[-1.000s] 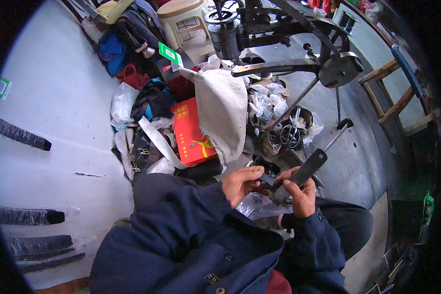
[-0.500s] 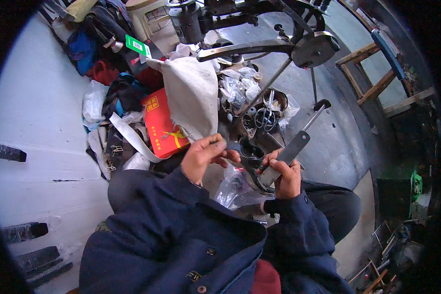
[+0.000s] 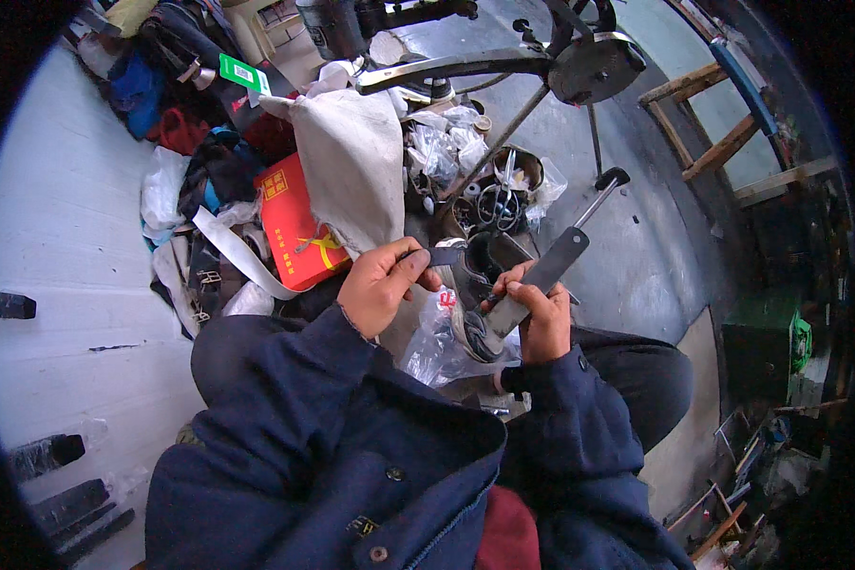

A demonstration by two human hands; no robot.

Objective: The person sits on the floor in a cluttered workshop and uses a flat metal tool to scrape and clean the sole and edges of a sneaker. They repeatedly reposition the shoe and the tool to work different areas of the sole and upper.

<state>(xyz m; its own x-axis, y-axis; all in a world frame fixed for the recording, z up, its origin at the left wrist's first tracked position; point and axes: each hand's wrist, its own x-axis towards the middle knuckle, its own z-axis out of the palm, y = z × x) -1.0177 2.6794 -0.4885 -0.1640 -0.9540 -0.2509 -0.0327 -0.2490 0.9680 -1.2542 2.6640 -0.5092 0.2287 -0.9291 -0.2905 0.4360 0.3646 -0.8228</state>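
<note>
In front of my lap, my left hand (image 3: 385, 283) is closed, pinching a small dark strip (image 3: 444, 256) between thumb and forefinger. My right hand (image 3: 540, 313) wraps round a long, flat, dark grey blade (image 3: 553, 268) with a hole near its far end. The blade's paler end points down toward me. Between and beneath both hands is a dark shoe (image 3: 461, 290) with a pale sole edge, partly covered by my fingers. Beyond the blade shows a metal rod (image 3: 598, 201) with a black end; I cannot tell whether it joins the blade.
A cast machine with a wheel (image 3: 597, 71) and long arm stands ahead. Left of the hands are a pale cloth sack (image 3: 351, 161), a red box (image 3: 296, 228) and piled belts and bags. Scissors (image 3: 502, 201) sit in a container ahead. Clear plastic (image 3: 427, 347) lies below the shoe.
The whole view has shifted slightly. The shoe now shows more of its pale sole edge between my hands. My left fingers are more curled, and my right hand keeps hold of the blade.
</note>
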